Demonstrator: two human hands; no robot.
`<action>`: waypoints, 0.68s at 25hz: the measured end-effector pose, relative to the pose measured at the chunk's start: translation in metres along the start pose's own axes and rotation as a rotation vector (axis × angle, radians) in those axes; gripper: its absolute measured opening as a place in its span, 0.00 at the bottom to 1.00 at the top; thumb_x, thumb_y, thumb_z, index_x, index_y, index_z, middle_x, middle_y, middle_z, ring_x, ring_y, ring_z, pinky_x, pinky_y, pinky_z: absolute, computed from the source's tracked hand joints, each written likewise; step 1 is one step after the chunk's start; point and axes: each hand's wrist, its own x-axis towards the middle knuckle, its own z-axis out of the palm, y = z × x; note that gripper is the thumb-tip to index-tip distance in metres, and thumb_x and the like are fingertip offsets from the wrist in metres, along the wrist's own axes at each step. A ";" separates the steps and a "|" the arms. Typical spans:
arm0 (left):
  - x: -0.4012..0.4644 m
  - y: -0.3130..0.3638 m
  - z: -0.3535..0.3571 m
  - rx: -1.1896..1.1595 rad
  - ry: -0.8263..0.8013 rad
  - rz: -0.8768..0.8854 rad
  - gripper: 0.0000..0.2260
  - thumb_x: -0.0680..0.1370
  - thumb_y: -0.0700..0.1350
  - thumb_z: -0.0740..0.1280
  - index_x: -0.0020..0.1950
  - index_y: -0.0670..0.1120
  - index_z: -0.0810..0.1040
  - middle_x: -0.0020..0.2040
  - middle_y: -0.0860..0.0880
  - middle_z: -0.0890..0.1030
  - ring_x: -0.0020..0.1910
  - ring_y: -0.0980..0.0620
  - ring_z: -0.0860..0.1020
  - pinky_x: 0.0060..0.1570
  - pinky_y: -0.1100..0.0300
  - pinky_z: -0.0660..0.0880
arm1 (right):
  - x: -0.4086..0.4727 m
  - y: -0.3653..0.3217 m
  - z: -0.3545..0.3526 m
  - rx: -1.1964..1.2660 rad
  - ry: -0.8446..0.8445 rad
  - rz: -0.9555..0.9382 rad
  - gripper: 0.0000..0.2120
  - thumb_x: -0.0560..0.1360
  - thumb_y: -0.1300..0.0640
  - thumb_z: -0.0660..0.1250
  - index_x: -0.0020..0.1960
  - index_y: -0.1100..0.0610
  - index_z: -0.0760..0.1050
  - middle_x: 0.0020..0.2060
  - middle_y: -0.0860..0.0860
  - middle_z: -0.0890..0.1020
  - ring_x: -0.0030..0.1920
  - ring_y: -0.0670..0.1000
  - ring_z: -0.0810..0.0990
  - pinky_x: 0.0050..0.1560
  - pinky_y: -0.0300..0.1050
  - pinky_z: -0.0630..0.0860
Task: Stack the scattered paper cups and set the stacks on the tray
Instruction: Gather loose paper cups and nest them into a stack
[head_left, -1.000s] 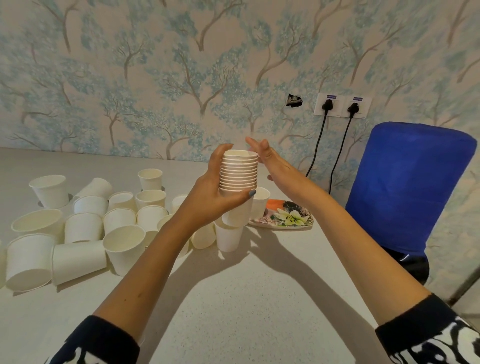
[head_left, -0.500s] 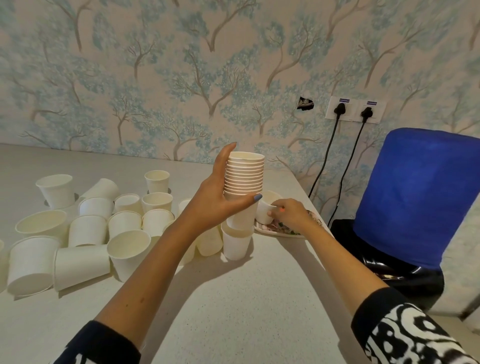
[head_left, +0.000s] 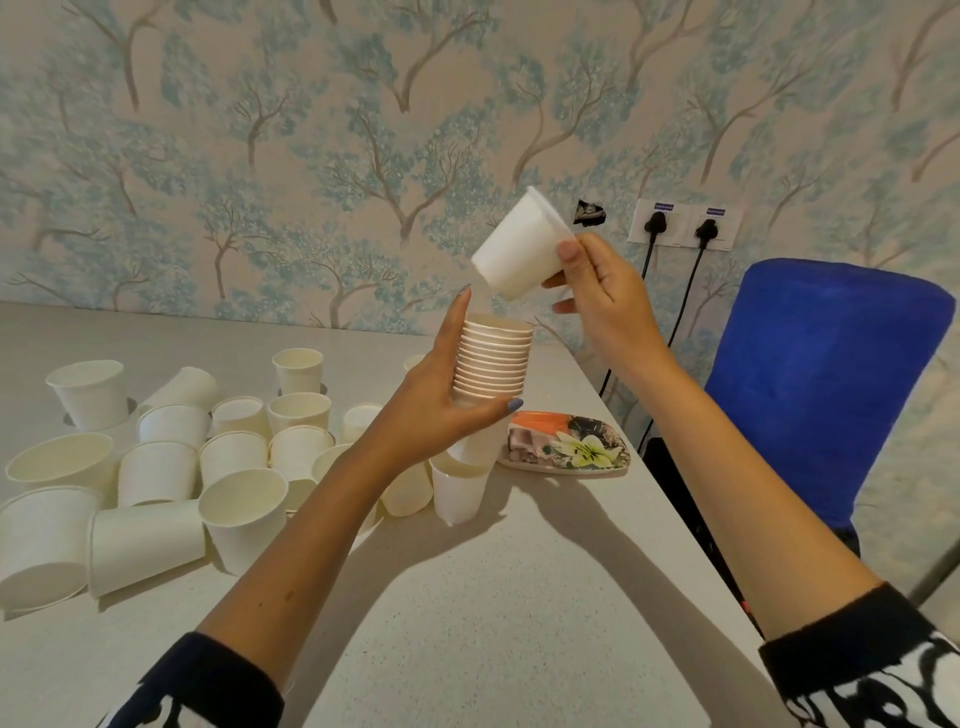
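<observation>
My left hand (head_left: 441, 410) grips a tall stack of white paper cups (head_left: 493, 364) in the air above the table. A single white paper cup (head_left: 519, 247), tilted with its base toward the stack, is pinched by my right hand (head_left: 605, 291) just above and right of the stack's top. A small floral tray (head_left: 566, 448) lies on the table behind the stack, near the right edge. Several loose white cups (head_left: 244, 506) stand or lie scattered on the left half of the table, and one upright cup (head_left: 460, 493) stands just below my left hand.
The speckled table (head_left: 493, 623) ends in a right edge close to the tray. A blue-covered chair (head_left: 826, 384) stands right of that edge. Two plugs with black cords (head_left: 657, 223) sit in wall sockets behind it.
My right hand has risen from the tray area with a single cup and now holds it tilted above the stack. The stack in my left hand has stayed about where it was.
</observation>
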 end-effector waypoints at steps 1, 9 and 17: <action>0.000 0.001 0.001 -0.001 0.002 -0.001 0.49 0.65 0.66 0.72 0.71 0.71 0.37 0.63 0.62 0.69 0.51 0.68 0.75 0.45 0.71 0.70 | 0.001 -0.005 -0.001 -0.069 -0.074 -0.015 0.14 0.81 0.48 0.55 0.49 0.56 0.74 0.43 0.52 0.78 0.46 0.54 0.80 0.40 0.52 0.80; -0.004 0.003 0.011 -0.004 0.061 -0.026 0.46 0.66 0.63 0.73 0.68 0.64 0.40 0.59 0.53 0.75 0.50 0.56 0.80 0.53 0.57 0.77 | -0.003 -0.019 -0.007 -0.276 -0.217 -0.045 0.17 0.81 0.48 0.54 0.44 0.60 0.72 0.39 0.53 0.73 0.46 0.55 0.74 0.45 0.58 0.76; -0.004 0.017 0.008 -0.009 0.062 0.031 0.52 0.66 0.63 0.73 0.69 0.70 0.31 0.58 0.54 0.76 0.49 0.58 0.80 0.50 0.60 0.76 | -0.015 -0.024 0.001 -0.239 -0.443 0.072 0.30 0.71 0.32 0.46 0.54 0.52 0.71 0.50 0.48 0.73 0.53 0.44 0.70 0.51 0.39 0.67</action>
